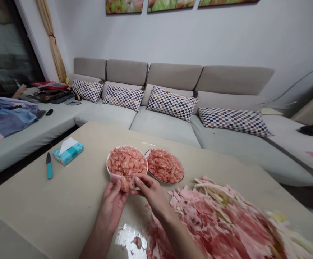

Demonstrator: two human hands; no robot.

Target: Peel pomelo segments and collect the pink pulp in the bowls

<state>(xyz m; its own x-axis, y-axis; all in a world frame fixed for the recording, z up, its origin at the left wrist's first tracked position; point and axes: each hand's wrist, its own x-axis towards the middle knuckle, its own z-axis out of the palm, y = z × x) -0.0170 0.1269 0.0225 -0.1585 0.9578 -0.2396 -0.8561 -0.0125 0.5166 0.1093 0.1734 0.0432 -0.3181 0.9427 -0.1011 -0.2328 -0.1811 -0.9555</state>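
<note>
My left hand (pixel 113 194) is closed around a chunk of pink pomelo flesh (pixel 124 184), gripping it between thumb and fingers. At its right side, the thumb and fingertips of my right hand (pixel 149 190) pinch the same chunk. Both hands are just in front of a white bowl (pixel 107 166), which is heaped with pink pomelo pulp (pixel 128 160). A dark-rimmed plate (pixel 183 176) touches or nearly touches the bowl and bears more, redder pulp (pixel 165 165). Beneath and right of my right forearm spreads a large pile of pink membranes and pale peel (pixel 215 219).
On the table (pixel 72 201), a blue tissue pack (pixel 68 153) lies at the left, beside a small knife with a turquoise handle (pixel 49 167). Behind the table runs a grey sofa (pixel 161 127) with checked cushions (pixel 172 103). Scraps (pixel 137 241) lie near the front edge.
</note>
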